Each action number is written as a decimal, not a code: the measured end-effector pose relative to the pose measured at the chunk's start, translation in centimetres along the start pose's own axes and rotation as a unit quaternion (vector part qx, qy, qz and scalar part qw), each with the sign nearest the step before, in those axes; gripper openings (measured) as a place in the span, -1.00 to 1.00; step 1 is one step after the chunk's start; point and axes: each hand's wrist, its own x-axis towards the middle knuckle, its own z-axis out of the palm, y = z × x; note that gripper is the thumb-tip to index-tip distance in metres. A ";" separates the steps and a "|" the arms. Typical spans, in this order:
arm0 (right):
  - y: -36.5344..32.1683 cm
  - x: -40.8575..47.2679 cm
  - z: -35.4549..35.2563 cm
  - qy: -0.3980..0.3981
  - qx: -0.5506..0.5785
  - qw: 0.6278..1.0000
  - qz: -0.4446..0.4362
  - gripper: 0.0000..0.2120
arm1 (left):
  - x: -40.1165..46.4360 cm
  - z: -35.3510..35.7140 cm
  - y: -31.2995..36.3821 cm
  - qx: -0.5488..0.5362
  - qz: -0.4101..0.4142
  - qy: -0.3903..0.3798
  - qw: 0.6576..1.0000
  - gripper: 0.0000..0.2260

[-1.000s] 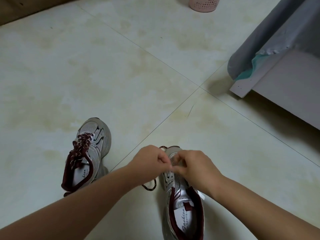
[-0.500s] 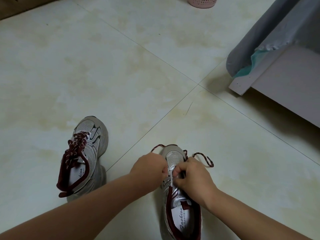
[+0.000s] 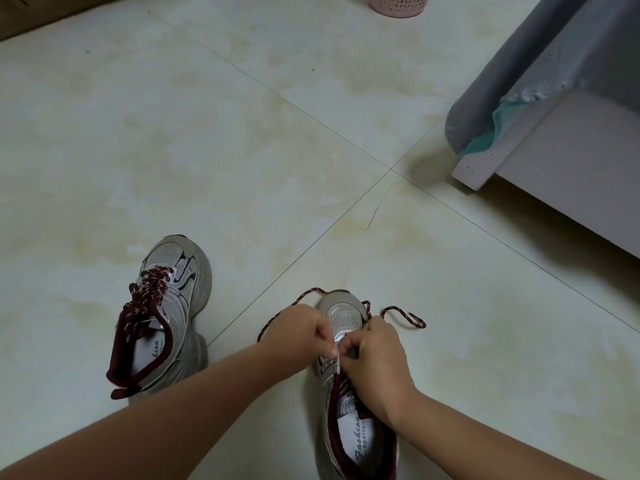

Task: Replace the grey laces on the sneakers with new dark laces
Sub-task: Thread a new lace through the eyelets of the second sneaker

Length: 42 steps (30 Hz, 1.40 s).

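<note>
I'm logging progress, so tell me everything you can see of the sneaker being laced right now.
The silver-grey mesh sneaker stands upright on the tiled floor, toe pointing away, with a maroon collar and a printed insole. A dark maroon lace trails loose round its toe. The left hand and right hand pinch at its lower eyelets.

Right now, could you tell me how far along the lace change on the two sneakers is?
Done: the left sneaker already carries its dark red lace. In hand: both the left hand and right hand work at the lowest eyelets of the right sneaker, with the dark lace trailing loose. Left: lacing up that shoe.
</note>
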 end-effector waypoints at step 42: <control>3.9 6.3 -4.5 -0.105 0.115 0.944 0.291 -0.62 | 4.7 1.4 0.2 -0.271 -0.231 0.108 0.928 -0.83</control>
